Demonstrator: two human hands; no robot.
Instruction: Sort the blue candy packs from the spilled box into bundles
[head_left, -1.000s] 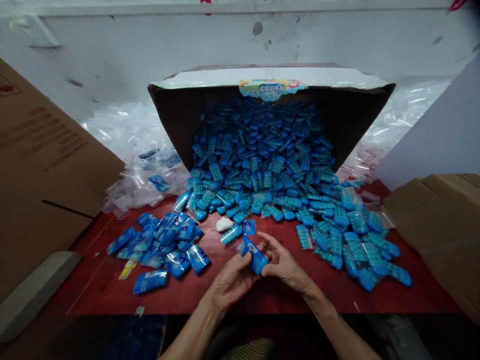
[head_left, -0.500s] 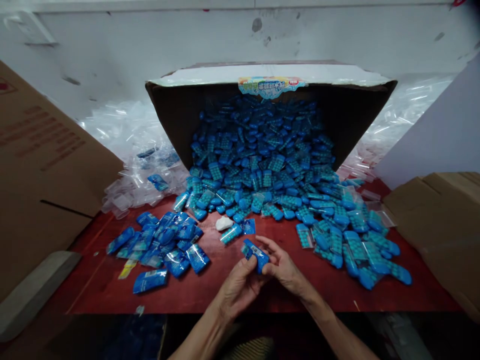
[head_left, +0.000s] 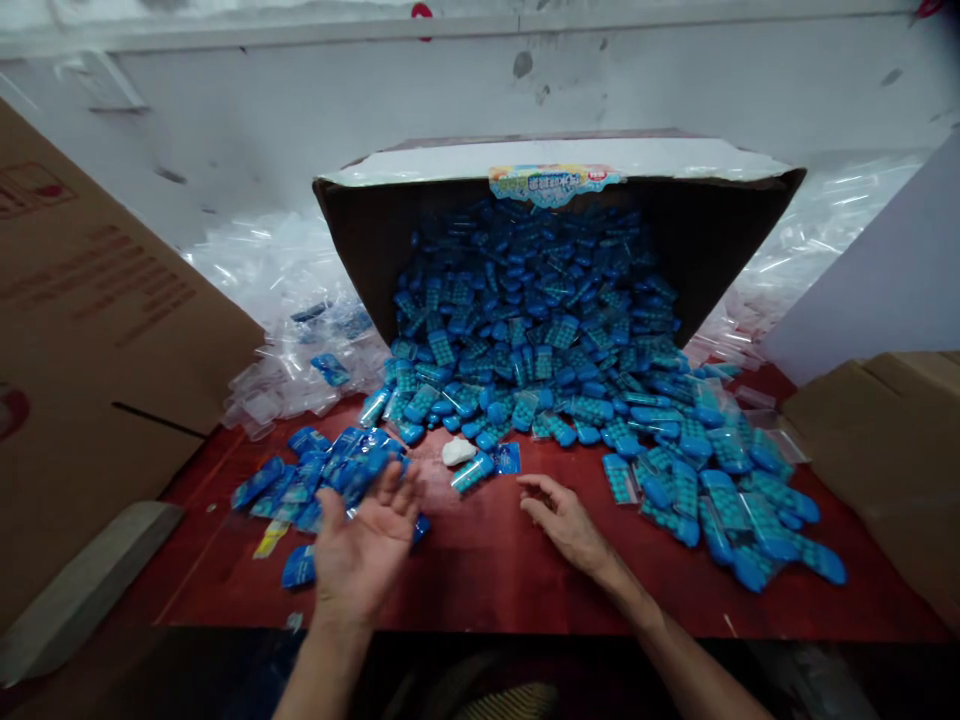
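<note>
My left hand [head_left: 367, 555] is palm up with fingers spread, holding nothing. It is in front of a pile of small candy boxes in shiny blue printed wrap [head_left: 341, 465], hiding part of them. A blurred blue pack shows just beyond its fingers. My right hand [head_left: 566, 522] is over the red table with loosely curved fingers, thumb apart, nothing visible in it. Beyond it lie a flat blue wrapper [head_left: 508, 458], a clear box of turquoise beads with a blue cap [head_left: 472, 472] and a white lump [head_left: 457, 452].
A tipped carton [head_left: 570, 155] spills many blue-capped boxes [head_left: 540, 350] onto the red table [head_left: 480, 580]. Heaps of clear plastic cases [head_left: 281, 360] lie behind. Brown cartons stand at left [head_left: 112, 330] and right [head_left: 885, 440]. A grey bar [head_left: 90, 585] sits at left.
My hands have moved apart. The left hand has let go of the blue wrapped box and swung left, opening toward the wrapped pile. The view has shifted slightly.
</note>
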